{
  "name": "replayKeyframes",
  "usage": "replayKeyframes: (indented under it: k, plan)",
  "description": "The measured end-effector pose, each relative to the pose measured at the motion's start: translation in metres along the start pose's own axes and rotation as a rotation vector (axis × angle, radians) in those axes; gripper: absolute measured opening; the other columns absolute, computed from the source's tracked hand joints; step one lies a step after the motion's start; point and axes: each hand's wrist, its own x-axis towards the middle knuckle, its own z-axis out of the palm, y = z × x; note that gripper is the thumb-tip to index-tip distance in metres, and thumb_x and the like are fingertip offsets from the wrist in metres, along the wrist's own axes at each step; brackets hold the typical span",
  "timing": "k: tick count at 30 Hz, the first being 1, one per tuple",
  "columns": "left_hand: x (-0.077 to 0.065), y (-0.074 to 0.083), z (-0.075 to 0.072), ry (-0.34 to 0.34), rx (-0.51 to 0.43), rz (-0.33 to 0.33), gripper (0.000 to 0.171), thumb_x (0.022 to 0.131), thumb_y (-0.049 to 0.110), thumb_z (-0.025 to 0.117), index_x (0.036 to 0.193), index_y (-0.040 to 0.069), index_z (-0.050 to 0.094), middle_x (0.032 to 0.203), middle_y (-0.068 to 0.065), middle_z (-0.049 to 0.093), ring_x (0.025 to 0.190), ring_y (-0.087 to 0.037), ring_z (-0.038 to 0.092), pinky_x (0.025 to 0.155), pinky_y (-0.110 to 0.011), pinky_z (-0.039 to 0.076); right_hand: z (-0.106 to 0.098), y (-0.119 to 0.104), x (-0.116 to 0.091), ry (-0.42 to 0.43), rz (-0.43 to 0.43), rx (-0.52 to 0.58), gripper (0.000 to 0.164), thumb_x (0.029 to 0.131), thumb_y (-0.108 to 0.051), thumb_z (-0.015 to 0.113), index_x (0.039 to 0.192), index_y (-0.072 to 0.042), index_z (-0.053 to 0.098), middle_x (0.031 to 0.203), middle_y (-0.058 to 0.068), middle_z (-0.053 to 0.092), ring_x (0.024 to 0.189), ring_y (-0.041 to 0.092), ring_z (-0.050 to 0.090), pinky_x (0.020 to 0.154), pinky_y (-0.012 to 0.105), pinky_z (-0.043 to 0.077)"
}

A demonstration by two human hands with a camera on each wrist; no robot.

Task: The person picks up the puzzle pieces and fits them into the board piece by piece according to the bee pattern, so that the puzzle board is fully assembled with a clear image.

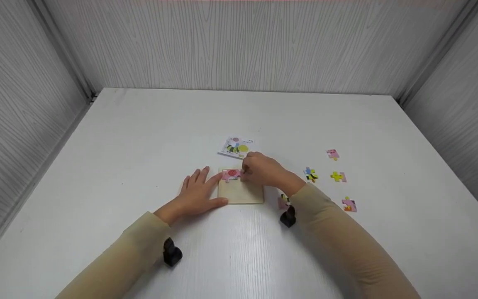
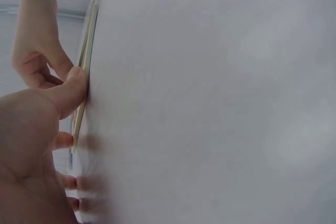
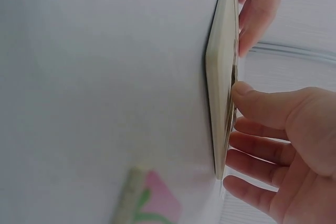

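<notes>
Left hand (image 1: 197, 195) lay spread at board's (image 1: 242, 195) 9 o'clock | right hand (image 1: 262, 170) bent at 1, pinch we couldn't tell | pink piece (image 1: 231, 175) at 11; uneven pressing, we judged, could dislodge it

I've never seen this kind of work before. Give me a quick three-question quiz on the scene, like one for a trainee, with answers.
1. True or false: the loose puzzle pieces lie to the right of the pale board.
2. What lies just beyond the board, on the side away from the person?
A. a cup
B. a picture card
C. a pair of scissors
3. Which hand has its thumb at the board's near left corner?

Key:
1. True.
2. B.
3. The left hand.
</notes>
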Motion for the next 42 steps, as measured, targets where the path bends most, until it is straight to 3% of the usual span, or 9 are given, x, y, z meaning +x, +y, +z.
replayKeyframes:
  k: [7, 14, 24, 31, 42]
  plan:
    - [0.000, 0.000, 0.001, 0.001, -0.002, -0.005, 0.078, 0.086, 0.054, 0.056, 0.147, 0.014, 0.028, 0.152, -0.022, 0.009, 0.138, -0.041, 0.003, 0.106, -0.059, 0.003, 0.001, 0.001, -0.002, 0.015, -0.030, 0.039, 0.029, 0.085, -0.024, 0.069, 0.110, -0.009, 0.067, 0.104, 0.003, 0.058, 0.097, 0.016, 0.053, 0.089, 0.033, 0.044]
    - [0.000, 0.000, -0.001, 0.003, 0.008, 0.001, 0.078, 0.086, 0.054, 0.055, 0.147, 0.013, 0.028, 0.152, -0.023, 0.010, 0.138, -0.042, 0.004, 0.105, -0.060, 0.004, -0.002, -0.001, -0.003, 0.059, -0.105, 0.027, 0.020, 0.087, -0.014, 0.065, 0.106, -0.011, 0.070, 0.103, 0.004, 0.060, 0.097, 0.017, 0.053, 0.086, 0.032, 0.046]
    - [0.001, 0.001, -0.001, -0.004, 0.009, -0.001, 0.078, 0.086, 0.053, 0.056, 0.147, 0.013, 0.029, 0.152, -0.023, 0.009, 0.138, -0.042, 0.003, 0.105, -0.061, 0.004, -0.002, -0.003, 0.001, -0.004, -0.131, 0.030, 0.026, 0.086, -0.010, 0.066, 0.111, -0.016, 0.070, 0.102, 0.005, 0.057, 0.090, 0.017, 0.049, 0.079, 0.029, 0.045]
    - [0.001, 0.001, 0.001, -0.001, 0.012, -0.005, 0.078, 0.086, 0.054, 0.056, 0.146, 0.013, 0.029, 0.152, -0.022, 0.010, 0.138, -0.042, 0.004, 0.105, -0.060, 0.004, 0.000, 0.002, 0.002, 0.002, -0.148, 0.032, 0.027, 0.087, -0.011, 0.066, 0.112, -0.018, 0.070, 0.103, 0.004, 0.059, 0.091, 0.017, 0.050, 0.080, 0.028, 0.045]
    - [0.001, -0.001, 0.000, 0.005, 0.002, 0.003, 0.078, 0.085, 0.055, 0.056, 0.146, 0.013, 0.029, 0.152, -0.023, 0.010, 0.137, -0.043, 0.005, 0.105, -0.061, 0.004, -0.010, 0.012, -0.008, 0.063, -0.168, 0.151, 0.024, 0.083, -0.011, 0.070, 0.107, -0.007, 0.071, 0.107, 0.007, 0.062, 0.102, 0.020, 0.055, 0.090, 0.035, 0.044]
